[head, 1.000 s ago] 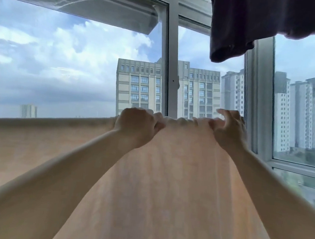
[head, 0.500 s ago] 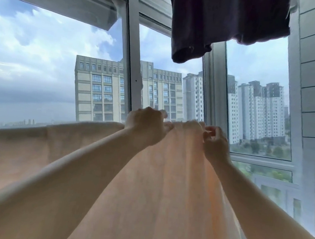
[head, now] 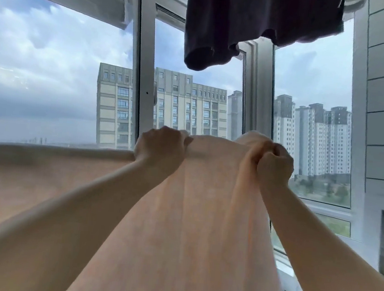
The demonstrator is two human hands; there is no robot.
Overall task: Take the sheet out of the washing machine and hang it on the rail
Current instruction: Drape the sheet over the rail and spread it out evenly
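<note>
Sheet [head: 193, 216] is spread across frame centre and lower left, top edge gripped by left hand [head: 159, 149] and bunched in right hand [head: 275, 164]. Dark garment [head: 253, 21] is hung at top.

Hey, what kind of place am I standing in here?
Likely an enclosed high-rise apartment balcony used for drying laundry: large windows face tower blocks, a dark garment hangs overhead, and both hands hold a peach sheet.

Rail hidden under draped peach sheet [head: 190, 216], fabric hanging down both sides
</note>
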